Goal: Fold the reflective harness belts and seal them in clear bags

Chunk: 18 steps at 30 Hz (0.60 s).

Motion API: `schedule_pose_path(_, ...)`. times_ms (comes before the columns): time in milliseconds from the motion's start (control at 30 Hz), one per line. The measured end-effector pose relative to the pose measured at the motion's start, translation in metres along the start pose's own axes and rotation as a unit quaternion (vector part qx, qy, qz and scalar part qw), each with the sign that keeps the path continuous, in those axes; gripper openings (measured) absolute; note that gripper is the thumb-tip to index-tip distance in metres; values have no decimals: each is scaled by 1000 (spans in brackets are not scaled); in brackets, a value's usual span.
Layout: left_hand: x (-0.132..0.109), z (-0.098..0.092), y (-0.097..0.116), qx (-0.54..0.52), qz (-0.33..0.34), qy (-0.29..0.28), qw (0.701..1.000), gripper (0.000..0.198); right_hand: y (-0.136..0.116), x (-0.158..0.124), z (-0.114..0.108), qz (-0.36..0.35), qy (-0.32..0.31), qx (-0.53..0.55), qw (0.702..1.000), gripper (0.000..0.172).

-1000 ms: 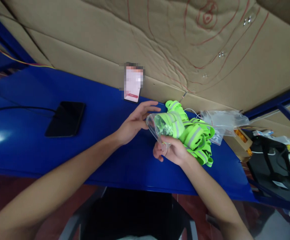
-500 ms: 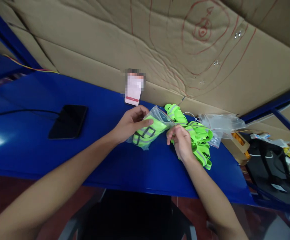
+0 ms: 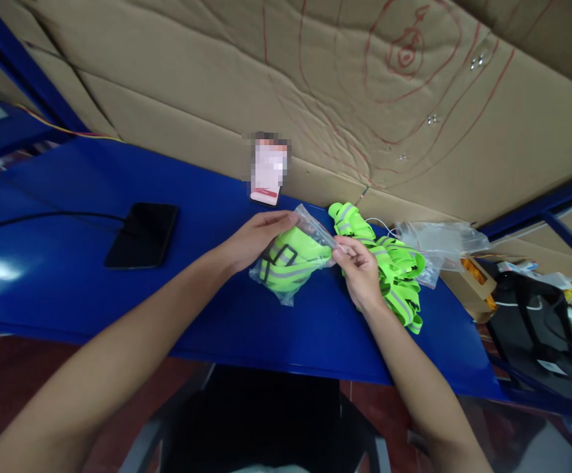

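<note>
A clear zip-lock bag (image 3: 286,297) hangs between my hands over the blue table. Inside it lies a folded neon-green reflective strap (image 3: 296,263) with grey stripes and black buckles. My left hand (image 3: 261,236) pinches the bag's upper left corner, thumb and fingers closed. With thumb and forefinger, my right hand (image 3: 359,266) grips the right end of the bag's zip edge. Just behind and right of that hand, a heap of neon-green reflective straps (image 3: 402,282) rests on the table, partly hidden by it.
A lit phone (image 3: 266,174) leans on the cardboard wall (image 3: 192,98). To the left, a dark device with a cable (image 3: 143,236) lies on the blue table (image 3: 217,328). Clear plastic bags (image 3: 438,240), a cardboard box (image 3: 476,286) and a black bag (image 3: 532,328) are at the right.
My right hand has turned and closed on the bag's zip edge. The left hand has shifted to the bag's upper corner, and the bag shows more of its front.
</note>
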<state>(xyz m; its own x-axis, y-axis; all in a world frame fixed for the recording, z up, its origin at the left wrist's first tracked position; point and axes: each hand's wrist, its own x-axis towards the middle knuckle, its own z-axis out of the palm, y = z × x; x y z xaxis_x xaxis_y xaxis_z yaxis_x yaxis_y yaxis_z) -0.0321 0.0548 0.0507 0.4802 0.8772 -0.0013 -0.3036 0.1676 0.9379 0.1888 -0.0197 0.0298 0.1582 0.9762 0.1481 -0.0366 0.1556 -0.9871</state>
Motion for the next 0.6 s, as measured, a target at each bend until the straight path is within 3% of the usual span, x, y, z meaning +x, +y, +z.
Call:
schedule_pose_path(133, 4, -5, -3, 27, 41, 80, 996, 39, 2, 3, 2, 39, -18, -17, 999, 34)
schedule_pose_path(233, 4, -3, -2, 17, 22, 99, 995, 40, 4, 3, 3, 48, -25, -17, 998, 35)
schedule_pose_path(400, -2, 6, 2, 53, 42, 95, 993, 33, 9, -9, 1, 29, -17, -8, 999, 32)
schedule_pose_path(600, -10, 14, 3, 95, 72, 48, 992, 29, 4, -25, 1, 26, -32, -31, 999, 28)
